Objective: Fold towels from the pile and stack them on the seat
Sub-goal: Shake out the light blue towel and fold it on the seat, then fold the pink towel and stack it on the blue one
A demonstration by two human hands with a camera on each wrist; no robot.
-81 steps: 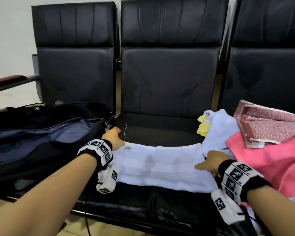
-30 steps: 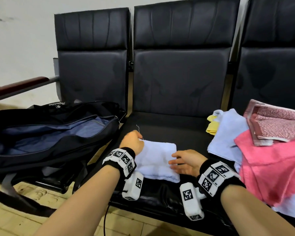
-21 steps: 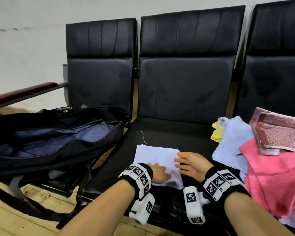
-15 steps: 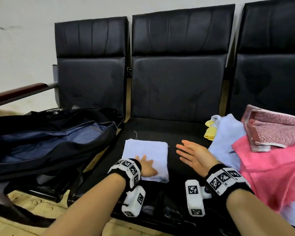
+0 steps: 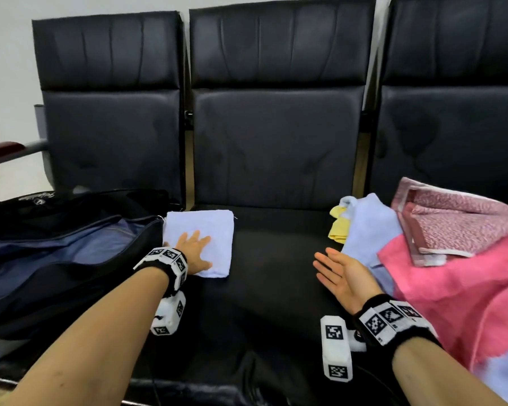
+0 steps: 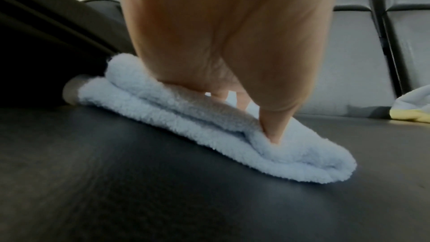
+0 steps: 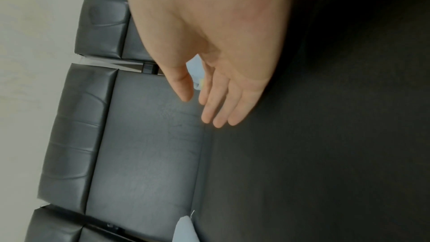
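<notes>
A folded pale blue towel [image 5: 210, 230] lies at the back left of the black middle seat [image 5: 270, 259], against the bag. My left hand [image 5: 192, 250] presses flat on it with straight, spread fingers; in the left wrist view the folded towel [image 6: 209, 135] shows several layers under my thumb [image 6: 274, 126]. My right hand [image 5: 339, 272] hovers open, palm turned left, above the seat's right side, holding nothing; the right wrist view shows the right hand [image 7: 209, 102] with straight fingers. The towel pile [image 5: 458, 276] sits on the right seat: pink, light blue, yellow and patterned pieces.
A dark open duffel bag [image 5: 56, 247] fills the left seat and touches the folded towel's left edge. Seat backs [image 5: 276, 112] rise behind. A wooden armrest [image 5: 0, 149] sticks out at far left. The light blue pile towel [image 5: 370, 230] overhangs the middle seat's right edge.
The long towel was folded into a small rectangle. My left hand slid it back and left, up against the bag. My right hand came off it and moved right.
</notes>
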